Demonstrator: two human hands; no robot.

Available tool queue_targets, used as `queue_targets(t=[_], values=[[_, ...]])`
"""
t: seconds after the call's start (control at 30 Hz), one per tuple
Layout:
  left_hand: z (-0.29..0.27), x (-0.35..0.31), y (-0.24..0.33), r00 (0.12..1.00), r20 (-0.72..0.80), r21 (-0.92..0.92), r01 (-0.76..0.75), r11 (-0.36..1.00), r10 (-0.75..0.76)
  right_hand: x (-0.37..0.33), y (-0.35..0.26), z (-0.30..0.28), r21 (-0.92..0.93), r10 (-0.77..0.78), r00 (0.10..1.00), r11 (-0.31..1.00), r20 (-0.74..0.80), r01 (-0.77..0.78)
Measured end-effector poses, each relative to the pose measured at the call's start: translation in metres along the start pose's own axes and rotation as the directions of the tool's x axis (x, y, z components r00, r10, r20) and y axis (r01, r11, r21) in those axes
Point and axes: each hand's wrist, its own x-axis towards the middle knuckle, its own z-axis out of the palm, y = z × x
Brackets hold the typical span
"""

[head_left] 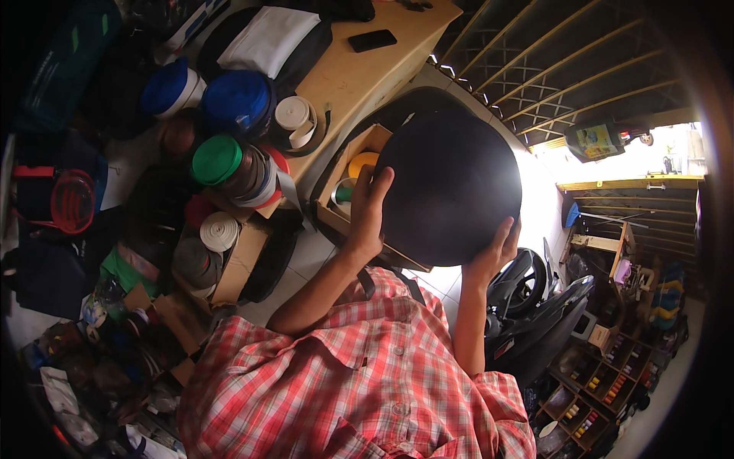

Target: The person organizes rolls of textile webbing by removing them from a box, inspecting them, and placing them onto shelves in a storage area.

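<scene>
Between my two hands I hold up a large, dark, rounded object with a smooth surface; its exact kind does not show. My left hand grips its left edge, with the thumb along the near face. Around its lower right edge my right hand is closed, some fingers hidden behind it. Just behind my left hand is a cardboard box with a yellow roll and a green spool inside. The dark object hides part of the box.
At the left, rolls of blue, green and white webbing are stacked. A phone lies on the wooden table. A motorbike stands at the right, beside a compartment rack of small spools.
</scene>
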Motion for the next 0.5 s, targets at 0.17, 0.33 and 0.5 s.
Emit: queue_targets(t=[0.17, 0.33, 0.5], values=[[-0.005, 0.004, -0.015, 0.994, -0.031, -0.131, 0.099, 0.986, -0.104, 0.003, 0.029, 0.002, 0.092, 0.121, 0.993, 0.988, 0.009, -0.121], [-0.023, 0.006, -0.024, 0.988, -0.115, -0.075, 0.096, 0.993, -0.104, -0.004, 0.050, 0.018, -0.069, 0.109, 0.993, 0.992, 0.039, -0.107], [-0.036, 0.006, -0.032, 0.954, -0.277, -0.172, 0.068, 0.983, -0.114, -0.005, 0.025, 0.039, -0.061, 0.236, 0.934, 0.972, 0.270, -0.228]])
